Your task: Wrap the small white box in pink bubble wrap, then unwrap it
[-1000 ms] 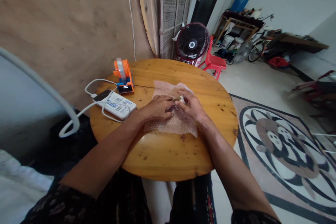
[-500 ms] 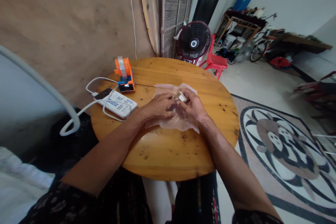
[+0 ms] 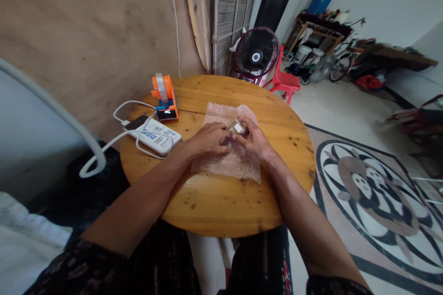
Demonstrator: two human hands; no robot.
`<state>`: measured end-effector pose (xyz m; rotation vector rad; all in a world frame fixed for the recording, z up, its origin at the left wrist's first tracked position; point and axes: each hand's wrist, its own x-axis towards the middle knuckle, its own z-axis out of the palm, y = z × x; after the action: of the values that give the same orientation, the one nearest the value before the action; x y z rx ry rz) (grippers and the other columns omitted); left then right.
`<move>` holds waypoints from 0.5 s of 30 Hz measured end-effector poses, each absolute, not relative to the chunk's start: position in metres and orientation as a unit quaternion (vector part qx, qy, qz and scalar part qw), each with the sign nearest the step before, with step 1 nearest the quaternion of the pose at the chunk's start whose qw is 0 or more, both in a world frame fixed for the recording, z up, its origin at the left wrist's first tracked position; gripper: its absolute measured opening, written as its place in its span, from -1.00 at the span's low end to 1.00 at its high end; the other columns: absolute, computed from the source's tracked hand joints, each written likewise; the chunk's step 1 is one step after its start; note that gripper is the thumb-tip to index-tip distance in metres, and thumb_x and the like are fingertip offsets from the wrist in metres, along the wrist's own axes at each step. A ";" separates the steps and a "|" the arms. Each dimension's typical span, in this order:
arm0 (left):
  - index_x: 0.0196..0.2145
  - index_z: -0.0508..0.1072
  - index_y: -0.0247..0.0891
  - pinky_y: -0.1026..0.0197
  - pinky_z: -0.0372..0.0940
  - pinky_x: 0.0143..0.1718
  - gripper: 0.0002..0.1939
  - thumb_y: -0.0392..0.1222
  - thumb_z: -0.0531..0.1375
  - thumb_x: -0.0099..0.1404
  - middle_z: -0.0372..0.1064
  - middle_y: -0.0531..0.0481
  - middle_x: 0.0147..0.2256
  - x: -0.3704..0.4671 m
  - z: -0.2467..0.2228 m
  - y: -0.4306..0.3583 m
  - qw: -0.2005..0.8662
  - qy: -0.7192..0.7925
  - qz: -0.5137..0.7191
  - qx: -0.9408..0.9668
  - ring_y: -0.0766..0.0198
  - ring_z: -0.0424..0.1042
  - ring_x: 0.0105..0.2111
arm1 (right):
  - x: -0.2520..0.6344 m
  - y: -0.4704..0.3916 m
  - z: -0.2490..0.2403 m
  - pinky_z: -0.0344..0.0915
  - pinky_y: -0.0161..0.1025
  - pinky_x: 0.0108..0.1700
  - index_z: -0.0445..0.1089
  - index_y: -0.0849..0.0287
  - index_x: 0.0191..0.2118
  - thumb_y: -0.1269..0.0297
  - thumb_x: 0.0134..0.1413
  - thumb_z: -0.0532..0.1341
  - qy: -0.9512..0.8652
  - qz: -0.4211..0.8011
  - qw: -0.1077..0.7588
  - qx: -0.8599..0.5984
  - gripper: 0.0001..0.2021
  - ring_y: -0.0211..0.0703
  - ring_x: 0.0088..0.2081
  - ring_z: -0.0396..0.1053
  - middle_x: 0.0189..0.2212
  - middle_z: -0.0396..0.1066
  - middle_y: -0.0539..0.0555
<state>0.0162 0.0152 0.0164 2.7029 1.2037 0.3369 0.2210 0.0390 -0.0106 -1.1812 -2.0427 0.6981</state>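
A sheet of pinkish bubble wrap [image 3: 228, 168] lies spread on the round wooden table [image 3: 221, 214]. Over its middle is a small brown box [image 3: 232, 124] with a white label on top. My right hand [image 3: 255, 139] grips the box from the right, thumb on the near side and fingers on the far side. My left hand [image 3: 210, 140] lies over the left part of the bubble wrap, its fingers stretched towards the box. Those fingertips are close to the box's left edge; whether they touch it I cannot tell.
An orange and blue tape dispenser [image 3: 166, 97] stands at the table's back left. Before it lies a white power bank [image 3: 157, 138] with a cable and a dark device on it. Beyond the table are a fan [image 3: 256, 53] and a red chair [image 3: 285, 79].
The bubble wrap now lies flatter and wider, its far edge further back and its near edge closer to me. My hands and the box have barely moved.
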 end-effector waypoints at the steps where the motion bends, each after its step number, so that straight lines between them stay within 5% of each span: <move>1: -0.16 0.52 -0.21 0.05 0.27 -0.04 -0.69 -0.05 0.17 0.19 0.40 -0.13 -0.15 0.016 0.017 0.015 0.080 0.408 0.110 0.903 0.05 0.38 -0.12 | 0.221 0.038 -0.009 0.33 -0.02 0.08 0.20 0.06 0.23 0.16 -0.02 0.31 -0.784 0.271 0.330 -0.451 -0.34 0.05 0.05 0.37 0.09 0.35 0.15; 9: -0.15 0.53 -0.19 0.08 0.23 0.02 -0.70 -0.13 0.17 0.15 0.44 -0.08 -0.08 0.012 0.019 0.018 0.088 0.366 0.156 0.913 0.07 0.38 -0.07 | 0.221 0.030 0.004 0.30 -0.02 0.10 0.28 0.09 0.16 0.21 -0.01 0.27 -0.796 0.278 0.316 -0.435 -0.44 0.02 0.03 0.37 0.03 0.40 0.14; 15: -0.29 0.55 -0.22 0.13 0.27 -0.16 -0.75 -0.21 0.08 0.17 0.49 -0.07 -0.24 0.010 0.021 0.017 0.095 0.426 0.169 0.884 0.12 0.41 -0.21 | 0.222 0.034 -0.002 0.25 -0.03 0.15 0.28 0.08 0.19 0.26 -0.06 0.31 -0.802 0.249 0.309 -0.446 -0.38 0.04 0.09 0.34 0.09 0.34 0.16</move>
<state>0.0097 0.0166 0.0207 2.6202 1.2642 0.5010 0.2221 0.0340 -0.0025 -1.1797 -2.1189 0.6574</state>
